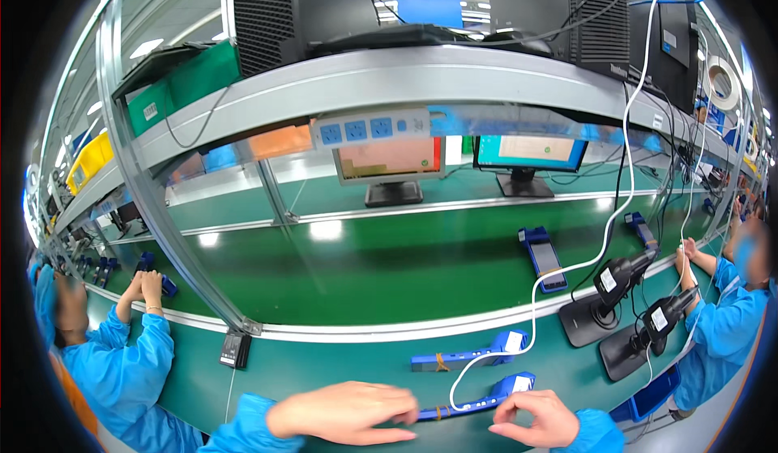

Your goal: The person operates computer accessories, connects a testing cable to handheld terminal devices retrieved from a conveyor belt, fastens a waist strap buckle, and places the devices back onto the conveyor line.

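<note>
Flanking the nearer blue handheld device (479,404) on the green bench (324,360), with open left hand (352,412) and loosely curled, unclosed right hand (541,419)!

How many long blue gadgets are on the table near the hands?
2. The nearer gadget lies between the left hand and right hand; the farther gadget is just beyond it. The hands may hide more.

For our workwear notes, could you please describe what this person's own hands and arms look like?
Both the left hand and the right hand are bare and ungloved. The left sleeve and the right sleeve are bright blue, creased fabric without visible markings.
</note>
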A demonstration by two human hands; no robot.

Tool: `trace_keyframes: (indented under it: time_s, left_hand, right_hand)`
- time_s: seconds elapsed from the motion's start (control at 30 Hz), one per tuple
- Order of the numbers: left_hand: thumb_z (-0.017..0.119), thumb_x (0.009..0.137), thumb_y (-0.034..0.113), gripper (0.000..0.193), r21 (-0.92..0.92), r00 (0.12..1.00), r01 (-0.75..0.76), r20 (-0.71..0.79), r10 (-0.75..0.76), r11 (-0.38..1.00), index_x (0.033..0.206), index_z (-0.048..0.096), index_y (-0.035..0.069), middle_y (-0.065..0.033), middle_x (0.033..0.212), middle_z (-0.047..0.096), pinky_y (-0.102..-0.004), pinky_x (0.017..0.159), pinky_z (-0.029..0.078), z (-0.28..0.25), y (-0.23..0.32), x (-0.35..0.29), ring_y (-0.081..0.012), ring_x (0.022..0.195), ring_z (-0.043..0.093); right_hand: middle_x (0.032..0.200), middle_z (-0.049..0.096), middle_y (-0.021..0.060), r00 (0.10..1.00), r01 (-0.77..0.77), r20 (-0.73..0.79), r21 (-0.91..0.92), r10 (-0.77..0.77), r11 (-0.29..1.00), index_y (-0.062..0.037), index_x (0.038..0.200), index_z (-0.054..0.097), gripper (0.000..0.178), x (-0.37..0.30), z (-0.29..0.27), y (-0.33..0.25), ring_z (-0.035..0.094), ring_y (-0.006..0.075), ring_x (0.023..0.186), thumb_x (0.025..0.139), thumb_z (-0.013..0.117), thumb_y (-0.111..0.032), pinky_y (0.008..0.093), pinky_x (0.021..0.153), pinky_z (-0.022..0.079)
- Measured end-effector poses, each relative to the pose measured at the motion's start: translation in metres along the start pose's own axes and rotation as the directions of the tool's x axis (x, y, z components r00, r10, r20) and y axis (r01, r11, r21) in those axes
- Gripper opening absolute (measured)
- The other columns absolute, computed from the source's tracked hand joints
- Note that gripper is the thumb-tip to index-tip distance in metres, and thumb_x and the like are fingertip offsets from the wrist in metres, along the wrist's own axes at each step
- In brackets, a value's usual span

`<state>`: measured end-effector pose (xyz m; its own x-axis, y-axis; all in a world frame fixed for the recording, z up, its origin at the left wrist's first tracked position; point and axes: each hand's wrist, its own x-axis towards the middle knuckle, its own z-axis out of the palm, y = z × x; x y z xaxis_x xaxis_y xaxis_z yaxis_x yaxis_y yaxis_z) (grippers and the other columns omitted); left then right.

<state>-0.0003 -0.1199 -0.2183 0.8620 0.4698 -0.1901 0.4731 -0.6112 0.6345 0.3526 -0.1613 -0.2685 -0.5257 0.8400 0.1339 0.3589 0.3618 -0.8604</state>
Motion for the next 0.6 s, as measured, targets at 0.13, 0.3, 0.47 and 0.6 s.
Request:
trace_keyframes:
  time_s: [0.13, 0.3, 0.47, 0.6]
  left_hand:
    - [0.069, 0.104, 0.035, 0.056, 0.301, 0.941, 0.016, -0.326, 0.087, 0.954, 0.139, 0.05, -0.006, -0.0239, 0.13, 0.06, -0.0488, 0.097, 0.053, 0.039, 0.005, 0.042, -0.0417, 0.118, 0.063]
    - [0.068, 0.099, 0.032, 0.041, 0.281, 0.93, 0.034, -0.36, 0.073, 0.959, 0.123, 0.064, -0.002, -0.0246, 0.114, 0.071, -0.0525, 0.088, 0.056, 0.091, -0.024, 0.075, -0.0423, 0.103, 0.072]
    - [0.063, 0.1, 0.023, 0.026, 0.169, 0.936, 0.007, -0.347, 0.053, 0.986, 0.113, 0.066, 0.0, -0.0228, 0.107, 0.072, -0.0517, 0.081, 0.059, 0.114, -0.038, 0.09, -0.0412, 0.096, 0.073]
    - [0.063, 0.097, 0.017, 0.022, 0.211, 0.939, 0.092, -0.345, -0.014, 0.973, 0.111, 0.068, 0.001, -0.0203, 0.105, 0.073, -0.0479, 0.071, 0.061, 0.123, -0.043, 0.097, -0.0394, 0.087, 0.075]
  right_hand:
    - [0.098, 0.07, 0.0149, 0.918, 0.26, -0.235, -0.248, -0.319, 0.933, -0.0007, 0.106, 0.071, 0.029, 0.028, 0.033, 0.012, 0.07, 0.0341, 0.095, 0.084, 0.088, -0.012, 0.0398, 0.082, 0.057]
    - [0.095, 0.071, 0.0152, 0.974, 0.138, -0.159, -0.15, -0.162, 0.979, -0.0014, 0.101, 0.074, 0.016, 0.031, 0.042, 0.031, 0.068, 0.0334, 0.087, 0.087, 0.083, -0.003, 0.0411, 0.076, 0.056]
    - [0.091, 0.073, 0.0148, 0.915, 0.318, -0.197, -0.185, -0.352, 0.93, -0.0015, 0.098, 0.076, 0.014, 0.038, 0.045, 0.037, 0.069, 0.0318, 0.083, 0.086, 0.083, -0.001, 0.0401, 0.072, 0.055]
    - [0.09, 0.073, 0.0148, 0.926, 0.255, -0.243, -0.165, -0.29, 0.953, -0.0008, 0.095, 0.076, 0.011, 0.038, 0.053, 0.034, 0.069, 0.0317, 0.08, 0.086, 0.083, 0.0, 0.0396, 0.07, 0.055]
